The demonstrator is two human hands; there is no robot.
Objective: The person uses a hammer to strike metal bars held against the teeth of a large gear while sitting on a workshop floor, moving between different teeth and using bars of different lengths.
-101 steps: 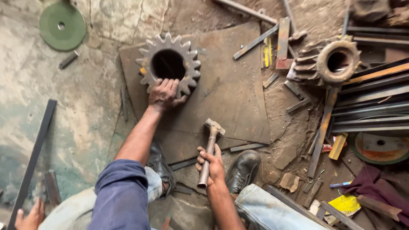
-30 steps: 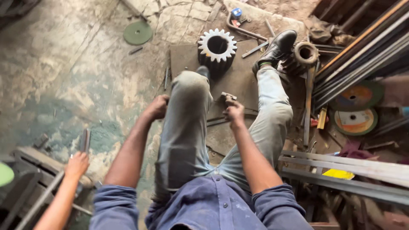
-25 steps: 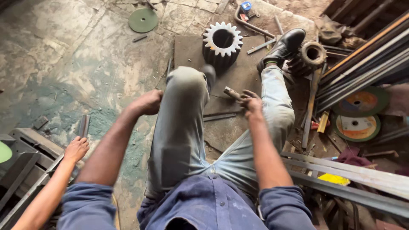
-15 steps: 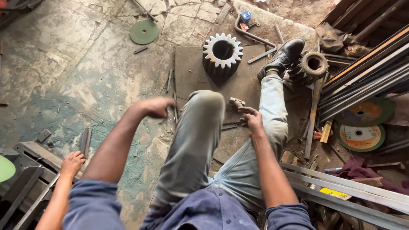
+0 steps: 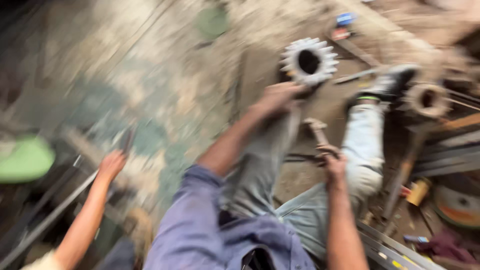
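Note:
The whole view is smeared by motion. My right hand [image 5: 332, 162] is closed around the handle of a hammer [image 5: 316, 129], whose head points away from me over a dark metal plate [image 5: 260, 65]. My left hand [image 5: 275, 97] is on my raised left knee, just below a large pale toothed gear [image 5: 309, 61] that stands on the plate. Whether this hand touches the gear, and how its fingers are set, is lost in the blur. My right leg stretches out to a dark shoe [image 5: 392, 82].
Another person's hand [image 5: 111, 165] reaches in at lower left near metal bars. A second, rusty gear [image 5: 427, 98] lies at right beside long steel strips [image 5: 450, 142]. A green disc [image 5: 212, 20] lies on the concrete floor; something green [image 5: 25, 159] shows at the left edge.
The camera has swung sharply and the picture has blurred. My left hand has moved forward along the knee towards the gear. My right hand still grips the hammer.

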